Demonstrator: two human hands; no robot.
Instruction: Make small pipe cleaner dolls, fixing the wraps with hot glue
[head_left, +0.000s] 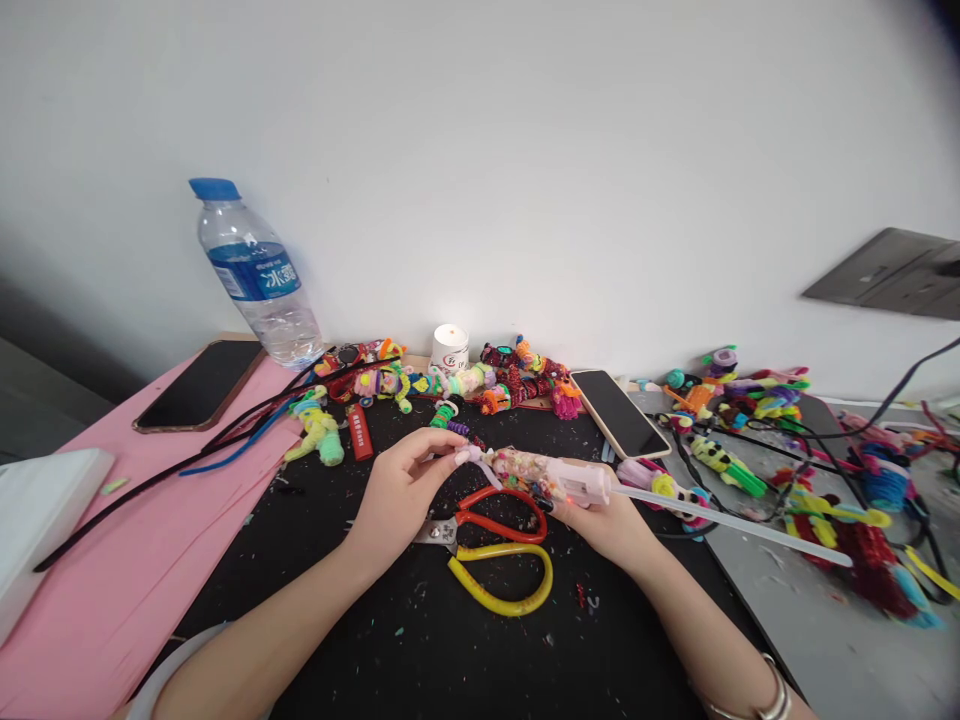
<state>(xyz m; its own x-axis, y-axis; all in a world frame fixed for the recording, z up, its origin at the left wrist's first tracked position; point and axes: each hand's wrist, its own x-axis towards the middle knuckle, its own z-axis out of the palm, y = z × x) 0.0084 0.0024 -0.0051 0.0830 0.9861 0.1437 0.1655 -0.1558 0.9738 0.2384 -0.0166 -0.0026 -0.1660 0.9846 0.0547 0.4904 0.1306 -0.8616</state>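
My right hand (611, 525) is closed around a pale pink glue gun (555, 478) decorated with colourful stickers; a clear glue stick (735, 523) juts from its back toward the right. The nozzle points left. My left hand (409, 490) pinches a small light purple piece (474, 456) right at the nozzle tip. Both hands hover over a black mat (360, 620) speckled with scraps. Directly below them lie scissors with red handles (499, 515) and scissors with yellow handles (506, 580).
Several pipe-cleaner figures (480, 385) line the back of the mat beside a lit candle (450, 347). A water bottle (255, 275) and a phone (199, 385) stand on pink paper (112, 570) at left. Another phone (619, 412) and tangled pipe cleaners (825, 480) lie right.
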